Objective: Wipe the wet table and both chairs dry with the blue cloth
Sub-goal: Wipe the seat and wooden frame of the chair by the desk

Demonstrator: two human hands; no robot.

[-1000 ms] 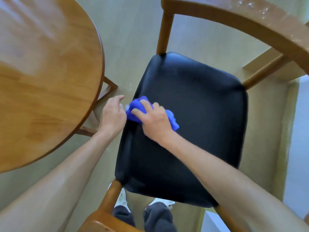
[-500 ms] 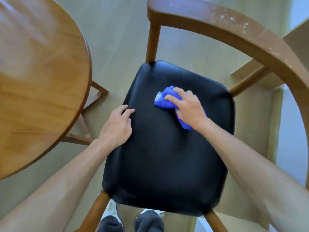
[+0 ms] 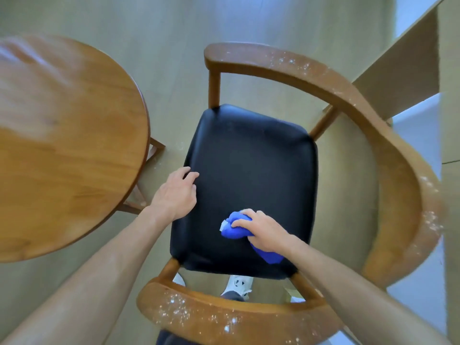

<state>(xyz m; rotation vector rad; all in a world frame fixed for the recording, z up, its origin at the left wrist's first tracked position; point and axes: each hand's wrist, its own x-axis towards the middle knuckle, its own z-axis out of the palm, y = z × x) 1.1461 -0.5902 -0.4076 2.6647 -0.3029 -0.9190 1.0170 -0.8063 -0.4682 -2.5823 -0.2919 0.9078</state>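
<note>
A wooden armchair with a black padded seat (image 3: 251,170) stands below me. My right hand (image 3: 261,227) grips the bunched blue cloth (image 3: 235,229) and presses it on the seat's near right part. My left hand (image 3: 175,192) rests on the seat's left edge with its fingers loosely curled and holds nothing. The chair's curved wooden armrest (image 3: 388,155) wraps around the right side and the near side, and white droplets speckle it. The round wooden table (image 3: 62,145) sits to the left.
Pale wood floor (image 3: 161,28) lies all around. A table leg brace (image 3: 154,150) shows between table and chair. My shoes (image 3: 239,285) are visible under the chair's near rail. A pale wall edge (image 3: 408,73) stands at the upper right.
My right hand has dragged the blue cloth from the far middle of the seat toward the near right. The view has pulled back, showing the whole armrest. My left hand stays at the seat's left edge.
</note>
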